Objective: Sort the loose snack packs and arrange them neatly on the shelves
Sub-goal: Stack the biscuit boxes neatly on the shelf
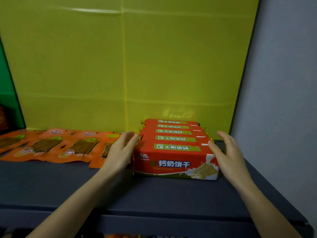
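Note:
Several red biscuit packs (175, 148) stand in a tight row, one behind another, on the dark grey shelf (154, 194). My left hand (120, 152) lies with straight fingers against the left side of the row. On the right side, my right hand (228, 152) has its fingers straight, touching the front packs' ends. To the left, flat orange snack pouches (51, 145) lie side by side along the shelf's back, and my left hand covers part of the nearest one.
A yellow back panel (120, 66) rises behind the shelf, with a green panel (6, 93) at far left and a grey wall (283, 83) at right. The shelf's front lip (154, 219) runs below my forearms. More packs peek out beneath it.

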